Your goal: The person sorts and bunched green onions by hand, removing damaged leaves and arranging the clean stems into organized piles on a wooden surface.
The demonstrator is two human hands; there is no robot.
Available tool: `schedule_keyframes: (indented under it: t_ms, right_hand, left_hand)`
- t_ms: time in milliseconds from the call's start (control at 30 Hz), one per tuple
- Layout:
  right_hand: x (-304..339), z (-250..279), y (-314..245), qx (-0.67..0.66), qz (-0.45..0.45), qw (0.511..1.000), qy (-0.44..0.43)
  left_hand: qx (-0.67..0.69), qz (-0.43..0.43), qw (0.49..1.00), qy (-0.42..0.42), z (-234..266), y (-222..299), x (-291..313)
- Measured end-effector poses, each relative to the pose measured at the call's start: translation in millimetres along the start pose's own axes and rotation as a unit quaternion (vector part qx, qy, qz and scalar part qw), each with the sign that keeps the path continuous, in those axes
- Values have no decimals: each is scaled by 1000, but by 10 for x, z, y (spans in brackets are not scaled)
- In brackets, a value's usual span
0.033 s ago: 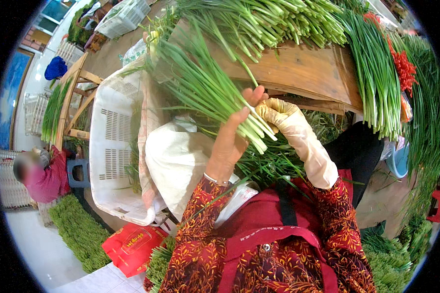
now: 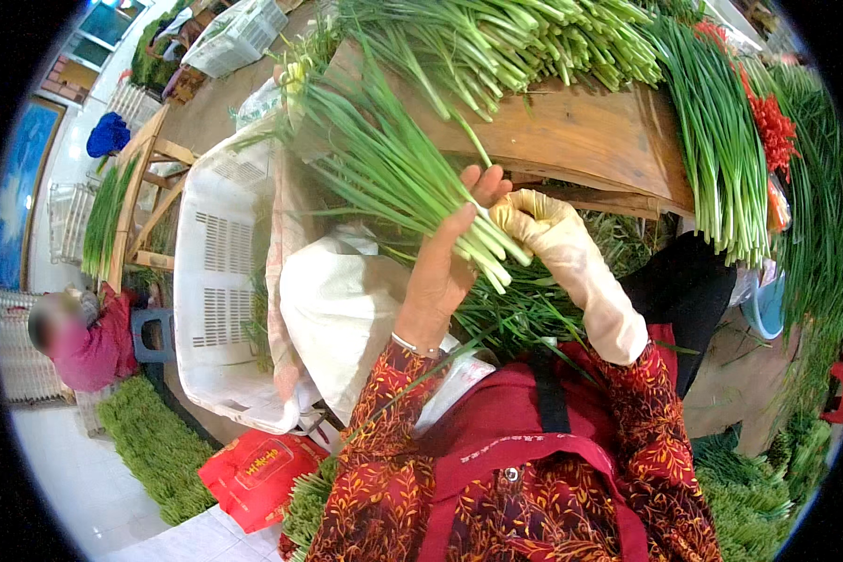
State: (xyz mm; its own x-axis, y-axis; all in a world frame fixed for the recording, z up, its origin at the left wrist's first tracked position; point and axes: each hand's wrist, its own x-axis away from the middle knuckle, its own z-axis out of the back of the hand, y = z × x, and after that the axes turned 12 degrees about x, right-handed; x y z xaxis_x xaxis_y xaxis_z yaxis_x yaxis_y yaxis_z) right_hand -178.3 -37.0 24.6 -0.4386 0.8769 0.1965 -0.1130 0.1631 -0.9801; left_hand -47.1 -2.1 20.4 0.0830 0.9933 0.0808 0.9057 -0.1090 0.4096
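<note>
My bare left hand is closed round a bunch of garlic chives. The leafy tops point up and left, and the pale stalk ends come out toward the lower right. My right hand, in a cream rubber glove, has its fingers curled together against the stalks near their cut ends. Its fingertips are partly hidden there. Loose chive leaves lie below both hands, over my lap. Beyond my hands, a large pile of chives rests on a wooden table, stalk ends toward me.
To the left stands a white plastic crate, beside a white sack. Tied chives hang over the table's right end by red ties. A red bag sits lower left. Another person is at far left.
The bunch and my gloved right hand have shifted very slightly. Both hands keep nearly the same place and hold.
</note>
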Motion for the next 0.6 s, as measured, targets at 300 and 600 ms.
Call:
schedule_keyframes:
  t_ms: [300,600]
  right_hand:
    - [81,84,-81,50,35,988,138]
    - [272,565,478,373,12,925,76]
  left_hand:
    - [-80,22,994,76,112,-76,-58]
    - [33,-20,998,48,35,-72,-27]
